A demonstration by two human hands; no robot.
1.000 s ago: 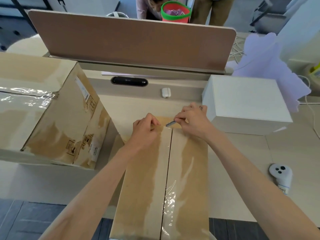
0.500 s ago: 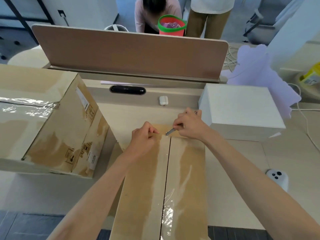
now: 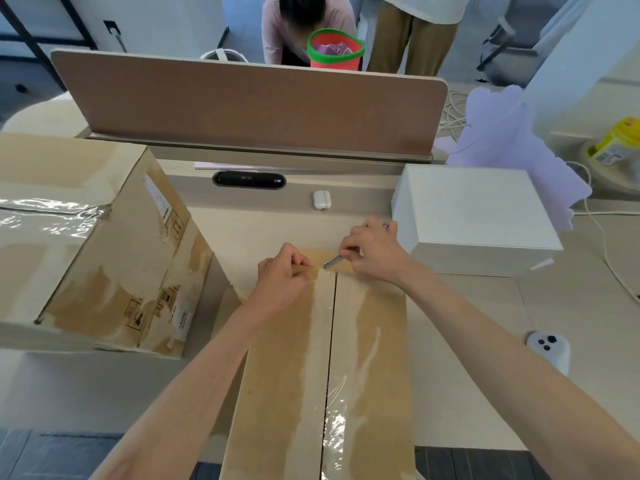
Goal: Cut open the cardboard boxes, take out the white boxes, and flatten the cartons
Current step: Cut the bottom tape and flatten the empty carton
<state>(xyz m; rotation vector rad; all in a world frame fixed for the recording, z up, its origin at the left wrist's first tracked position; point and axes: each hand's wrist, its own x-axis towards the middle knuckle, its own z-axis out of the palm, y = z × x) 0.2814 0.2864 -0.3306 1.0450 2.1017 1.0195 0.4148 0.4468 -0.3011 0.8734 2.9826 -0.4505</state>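
Carton (image 3: pixel 304 358) between box (image 3: pixel 478 216), carton (image 3: pixel 86 244)

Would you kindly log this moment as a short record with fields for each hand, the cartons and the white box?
left hand: grips the far edge of the front carton, on its left flap
right hand: pinches a small knife, tip at the far end of the centre seam
front carton: flaps down, glossy tape along the seam
second carton: on the desk at left, taped
white box: on the desk, right of the right hand
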